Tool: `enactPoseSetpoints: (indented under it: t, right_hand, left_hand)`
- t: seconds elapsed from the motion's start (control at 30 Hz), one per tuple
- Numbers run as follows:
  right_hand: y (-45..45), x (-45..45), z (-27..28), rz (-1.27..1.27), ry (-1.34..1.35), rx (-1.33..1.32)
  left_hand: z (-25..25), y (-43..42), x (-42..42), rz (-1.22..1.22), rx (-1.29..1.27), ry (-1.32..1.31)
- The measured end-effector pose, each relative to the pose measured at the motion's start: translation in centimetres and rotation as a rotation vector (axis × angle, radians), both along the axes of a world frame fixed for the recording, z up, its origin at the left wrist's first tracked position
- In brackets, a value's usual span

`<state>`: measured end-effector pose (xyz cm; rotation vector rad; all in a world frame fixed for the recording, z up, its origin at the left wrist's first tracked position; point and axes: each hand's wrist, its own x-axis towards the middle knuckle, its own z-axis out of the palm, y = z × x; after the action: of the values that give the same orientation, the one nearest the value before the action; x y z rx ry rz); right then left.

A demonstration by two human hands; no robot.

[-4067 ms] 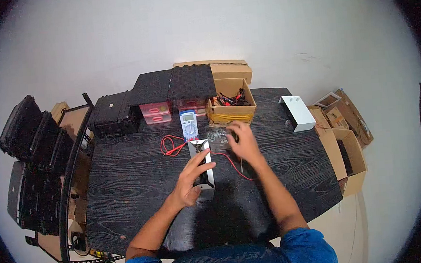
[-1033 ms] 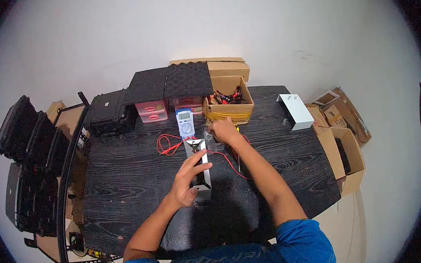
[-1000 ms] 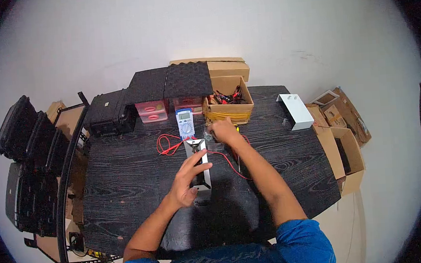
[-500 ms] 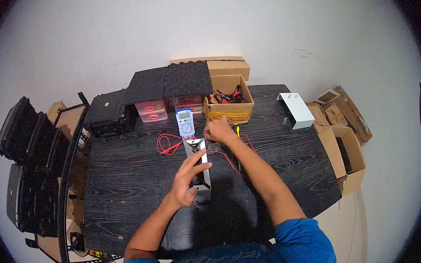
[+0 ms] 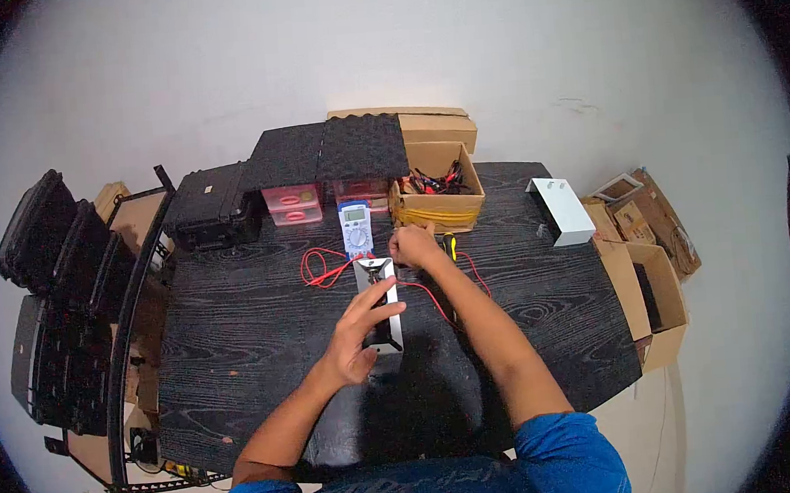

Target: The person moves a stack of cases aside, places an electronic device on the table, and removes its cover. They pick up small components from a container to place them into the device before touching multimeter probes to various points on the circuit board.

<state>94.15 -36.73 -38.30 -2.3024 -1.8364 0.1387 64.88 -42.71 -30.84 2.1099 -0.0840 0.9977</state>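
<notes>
My left hand [image 5: 357, 336] is over a white metal housing [image 5: 383, 347] with dark parts inside, its fingers stretched out and thumb apart. Whether it touches the housing I cannot tell; the hand hides part of it. My right hand [image 5: 416, 245] is closed, knuckles up, just right of a blue-and-white multimeter [image 5: 356, 232] and in front of the open cardboard box [image 5: 443, 208]. What its fingers hold, if anything, is hidden. Red test leads [image 5: 327, 276] curl left of the housing, and another red wire runs under my right forearm. Beside that wrist shows a yellow-and-black handle [image 5: 450, 245].
Red wires and clips fill the cardboard box, with a yellow band across its front. Small pink drawers [image 5: 293, 206] and a black case [image 5: 212, 208] stand at the back left. A white metal cover [image 5: 565, 210] lies at the right, by open cartons [image 5: 659, 292].
The camera view has shifted slightly, so the table's things appear a little further right. Both hands keep nearly the same pose and place.
</notes>
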Motion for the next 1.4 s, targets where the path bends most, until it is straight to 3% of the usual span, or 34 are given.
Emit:
enactPoseSetpoints:
  t: [0.57,0.67,0.87,0.97,1.4]
  right_hand:
    - [-0.1,-0.3,0.9,-0.108,0.126,-0.111]
    - [-2.1,-0.8,3.1,-0.084,0.123,0.070]
    - [-8.0,-3.8,1.9,0.149,0.839,0.696]
    - [-11.7,-6.9,1.4,0.071,1.192,0.652]
    - [-14.7,-8.9,0.9,0.157,1.384,0.627]
  left_hand:
    - [-0.2,0.2,0.0,-0.007,0.014,-0.010]
    - [0.0,0.1,-0.1,-0.007,0.009,-0.002]
    - [-0.4,0.3,0.0,-0.021,0.002,-0.008]
    - [-0.2,0.2,0.0,-0.018,0.000,-0.010]
    - [0.0,0.0,-0.2,0.031,0.007,0.035]
